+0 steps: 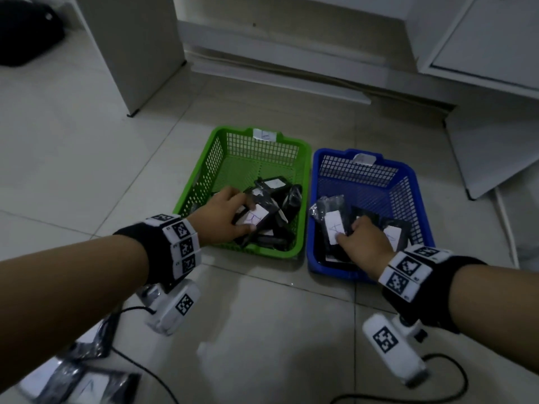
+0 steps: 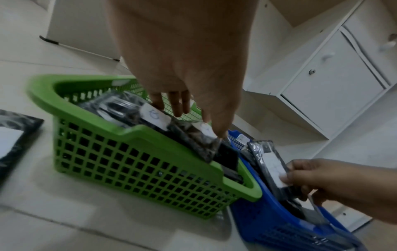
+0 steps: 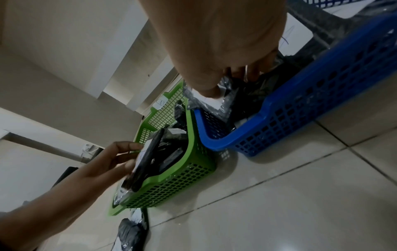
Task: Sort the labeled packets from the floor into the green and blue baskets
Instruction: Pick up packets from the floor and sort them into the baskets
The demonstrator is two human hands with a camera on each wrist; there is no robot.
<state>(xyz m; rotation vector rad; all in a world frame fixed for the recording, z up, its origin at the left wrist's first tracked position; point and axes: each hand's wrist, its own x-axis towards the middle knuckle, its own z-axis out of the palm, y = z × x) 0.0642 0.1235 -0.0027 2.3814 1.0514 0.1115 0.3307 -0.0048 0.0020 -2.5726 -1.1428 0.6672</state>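
Both hands mid-drop: left hand point(image 1: 224, 212) pinches a packet point(image 1: 254, 218) over green basket point(image 1: 204, 170), frame centre; right hand point(image 1: 366, 242) grips another packet point(image 1: 332, 225) in blue basket point(image 1: 408, 182). Check label vs basket tag, lower flat, then let go. More packets point(image 1: 78, 380) on floor, lower left.

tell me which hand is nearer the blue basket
Right. The right hand is over the blue basket, pinching a labeled packet inside it. The left hand is over the green basket beside it, holding another packet.

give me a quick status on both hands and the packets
Left hand grips packet over green basket. Right hand pinches packet in blue basket. Nothing blocking.
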